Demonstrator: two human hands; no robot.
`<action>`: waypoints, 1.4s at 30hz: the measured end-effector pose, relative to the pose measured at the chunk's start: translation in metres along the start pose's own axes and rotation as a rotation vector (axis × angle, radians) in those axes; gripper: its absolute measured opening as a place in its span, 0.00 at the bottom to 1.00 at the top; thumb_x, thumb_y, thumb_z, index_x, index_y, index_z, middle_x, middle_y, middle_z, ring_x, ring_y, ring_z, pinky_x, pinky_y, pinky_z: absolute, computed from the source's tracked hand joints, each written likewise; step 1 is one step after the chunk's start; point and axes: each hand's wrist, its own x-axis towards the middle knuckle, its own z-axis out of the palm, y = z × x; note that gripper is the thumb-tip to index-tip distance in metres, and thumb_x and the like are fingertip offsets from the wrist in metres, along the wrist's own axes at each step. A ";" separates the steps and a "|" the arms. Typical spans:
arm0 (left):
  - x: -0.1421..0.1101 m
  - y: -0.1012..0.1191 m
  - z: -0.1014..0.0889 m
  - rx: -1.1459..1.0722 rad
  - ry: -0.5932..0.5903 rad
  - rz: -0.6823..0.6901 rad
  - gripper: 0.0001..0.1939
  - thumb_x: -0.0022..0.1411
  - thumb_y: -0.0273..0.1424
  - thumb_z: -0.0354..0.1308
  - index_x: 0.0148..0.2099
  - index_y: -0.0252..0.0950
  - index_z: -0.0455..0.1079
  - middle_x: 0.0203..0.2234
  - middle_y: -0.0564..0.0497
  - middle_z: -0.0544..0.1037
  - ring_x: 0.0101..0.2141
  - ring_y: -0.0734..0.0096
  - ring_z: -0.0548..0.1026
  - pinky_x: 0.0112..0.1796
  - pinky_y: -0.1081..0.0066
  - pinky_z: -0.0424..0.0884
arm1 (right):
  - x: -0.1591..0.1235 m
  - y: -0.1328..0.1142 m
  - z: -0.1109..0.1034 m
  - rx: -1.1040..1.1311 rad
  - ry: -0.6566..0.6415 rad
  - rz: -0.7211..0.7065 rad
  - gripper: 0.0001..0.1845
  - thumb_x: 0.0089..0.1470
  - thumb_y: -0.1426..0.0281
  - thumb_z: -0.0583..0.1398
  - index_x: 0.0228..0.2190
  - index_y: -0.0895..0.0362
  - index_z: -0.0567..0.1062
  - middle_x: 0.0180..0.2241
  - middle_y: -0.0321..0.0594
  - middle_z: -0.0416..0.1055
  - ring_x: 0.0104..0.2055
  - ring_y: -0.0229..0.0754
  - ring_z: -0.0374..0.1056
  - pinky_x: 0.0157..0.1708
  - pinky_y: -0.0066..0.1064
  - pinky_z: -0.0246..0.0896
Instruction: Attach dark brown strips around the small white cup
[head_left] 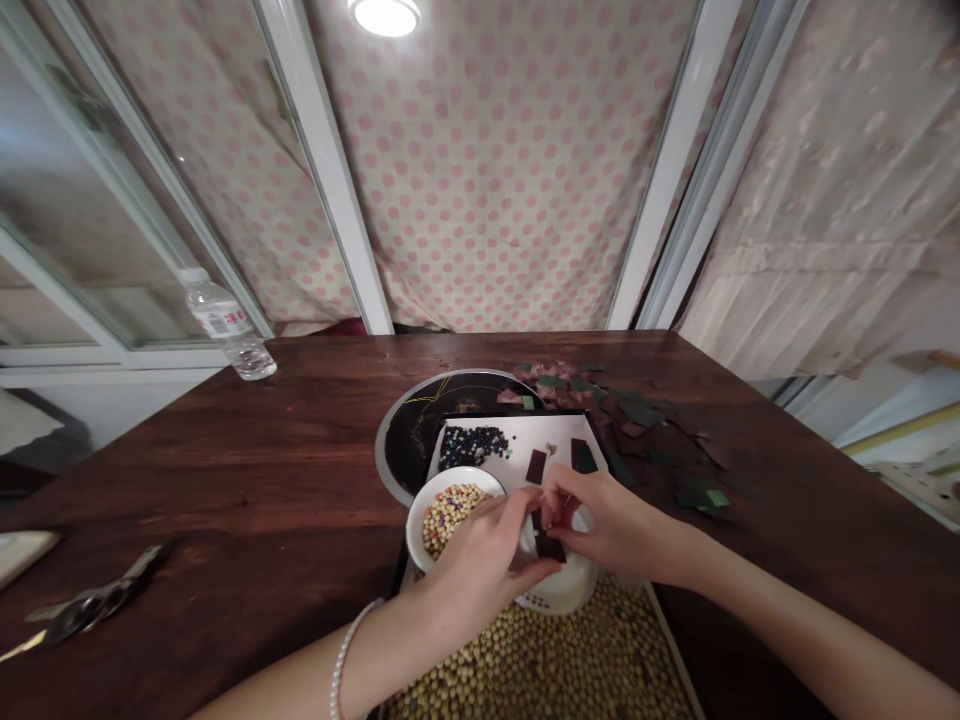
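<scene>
My left hand (480, 550), a pearl bracelet (343, 655) at its wrist, grips a small dark brown rectangular piece (551, 547) between thumb and fingers. Close against it, my right hand (589, 508) has its fingertips pinched at the piece's upper part; whatever is between them is too small to make out. Beneath both hands is a white bowl (559, 600), partly hidden. Left of it, a white bowl rim (417, 515) surrounds many pale and some coloured beads (454, 508). Two more dark pieces, one brown (536, 466) and one dark green (583, 456), lie on the white tray (551, 428).
Dark beads (472, 444) fill the tray's back left. Many tan beads (570, 665) cover the front box. A round black dish (401, 450) sits behind. Brown and green scraps (645, 415) spread rightward. A water bottle (231, 325) and metal tool (105, 600) are at left.
</scene>
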 end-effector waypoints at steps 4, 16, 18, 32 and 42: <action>0.000 -0.001 0.000 -0.010 0.009 0.008 0.24 0.50 0.31 0.63 0.49 0.32 0.62 0.40 0.41 0.74 0.41 0.52 0.71 0.40 0.55 0.68 | 0.000 0.001 0.000 -0.013 0.005 -0.007 0.09 0.46 0.78 0.59 0.29 0.56 0.64 0.27 0.32 0.68 0.30 0.34 0.64 0.30 0.25 0.58; -0.001 -0.002 0.002 -0.027 0.045 0.035 0.19 0.52 0.31 0.58 0.47 0.34 0.62 0.37 0.41 0.74 0.39 0.51 0.72 0.38 0.54 0.69 | 0.002 -0.003 0.001 0.004 0.009 -0.064 0.08 0.48 0.80 0.57 0.30 0.57 0.66 0.28 0.33 0.68 0.29 0.33 0.65 0.30 0.25 0.60; -0.001 -0.002 0.001 -0.021 0.038 0.029 0.19 0.53 0.32 0.59 0.47 0.34 0.62 0.38 0.41 0.74 0.40 0.52 0.72 0.38 0.54 0.69 | 0.002 -0.004 0.001 0.003 0.015 -0.068 0.09 0.47 0.81 0.57 0.31 0.57 0.67 0.29 0.33 0.69 0.29 0.33 0.65 0.31 0.25 0.60; -0.003 -0.003 0.003 -0.001 0.063 0.002 0.15 0.52 0.33 0.58 0.42 0.34 0.63 0.34 0.42 0.73 0.35 0.52 0.72 0.32 0.56 0.68 | 0.005 -0.007 0.014 0.103 0.045 -0.038 0.10 0.46 0.79 0.58 0.31 0.56 0.65 0.28 0.33 0.68 0.29 0.33 0.66 0.30 0.25 0.62; -0.002 -0.002 0.003 -0.015 0.062 0.001 0.14 0.53 0.33 0.58 0.41 0.33 0.63 0.34 0.42 0.73 0.35 0.54 0.72 0.33 0.57 0.68 | 0.003 -0.010 0.018 0.045 0.062 -0.007 0.11 0.42 0.81 0.54 0.30 0.56 0.62 0.26 0.33 0.65 0.28 0.35 0.62 0.28 0.27 0.60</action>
